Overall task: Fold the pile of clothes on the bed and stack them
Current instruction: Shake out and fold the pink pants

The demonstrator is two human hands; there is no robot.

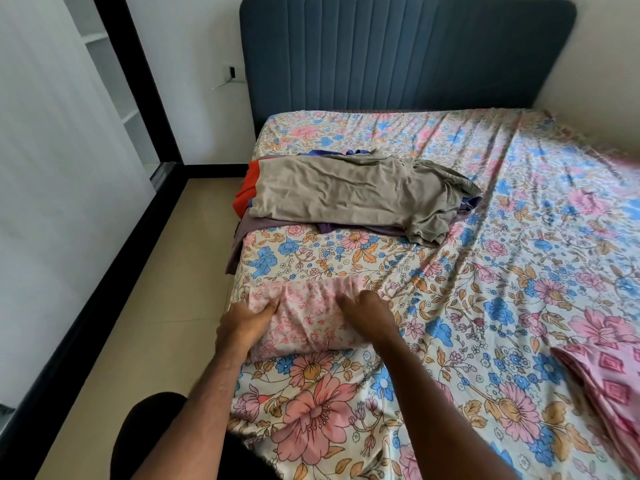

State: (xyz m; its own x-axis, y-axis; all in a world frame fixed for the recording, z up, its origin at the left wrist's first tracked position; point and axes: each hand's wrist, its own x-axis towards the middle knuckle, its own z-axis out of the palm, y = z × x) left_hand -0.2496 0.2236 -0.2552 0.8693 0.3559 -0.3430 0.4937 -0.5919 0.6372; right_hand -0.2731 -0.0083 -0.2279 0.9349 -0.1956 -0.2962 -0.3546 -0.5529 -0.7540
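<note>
A folded pink floral garment (304, 318) lies near the bed's left edge on the flowered sheet (485, 271). My left hand (247, 318) grips its left end, fingers curled into the cloth. My right hand (369, 313) presses down on its right end, fingers bent on the fabric. Farther up the bed sits a pile of clothes (349, 195): a grey-brown shirt on top, with red, purple and blue pieces showing underneath. A pink patterned cloth (609, 386) lies at the right edge of view.
A blue padded headboard (408, 53) stands at the far end. Beige tiled floor (145, 306) runs along the bed's left side, next to a white wardrobe with a black frame (69, 168). A wall socket (231, 72) sits beside the headboard.
</note>
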